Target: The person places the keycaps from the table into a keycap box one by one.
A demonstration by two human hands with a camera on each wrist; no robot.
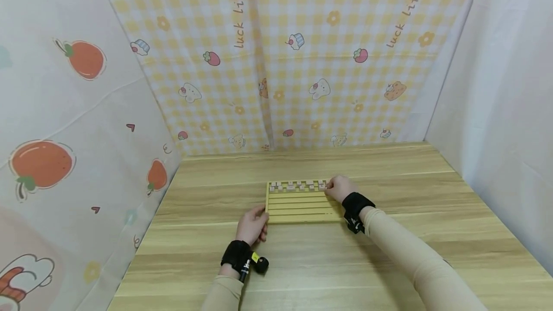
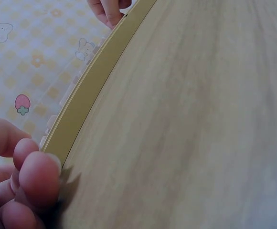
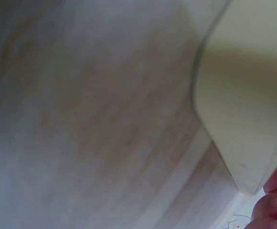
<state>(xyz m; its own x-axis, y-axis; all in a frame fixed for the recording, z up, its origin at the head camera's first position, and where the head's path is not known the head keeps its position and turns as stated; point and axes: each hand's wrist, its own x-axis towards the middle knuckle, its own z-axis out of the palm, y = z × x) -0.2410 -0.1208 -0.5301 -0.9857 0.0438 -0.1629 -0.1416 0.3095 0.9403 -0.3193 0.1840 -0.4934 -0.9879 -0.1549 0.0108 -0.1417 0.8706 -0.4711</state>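
Note:
A yellow slotted board [image 1: 302, 207] lies flat on the table, with small pale tiles [image 1: 291, 188] in two rows along its far side. My left hand [image 1: 252, 224] holds the board's left edge near its front corner; in the left wrist view its curled fingers [image 2: 39, 176] are at the end of the board's side wall [image 2: 88, 90]. At the far right corner of the board, my right hand [image 1: 341, 188] pinches a small tile at the end of the rows, mostly hidden by the fingertips. The right wrist view shows the board's side [image 3: 248, 95] close up, with curled fingers [image 3: 272, 207] at its edge.
The wooden table [image 1: 302, 272] extends around the board on every side. A yellow checked cloth [image 1: 281, 71] hangs behind the table, with white cloths [image 1: 510, 85] at the sides. Black straps with small cameras [image 1: 259, 264] are on both wrists.

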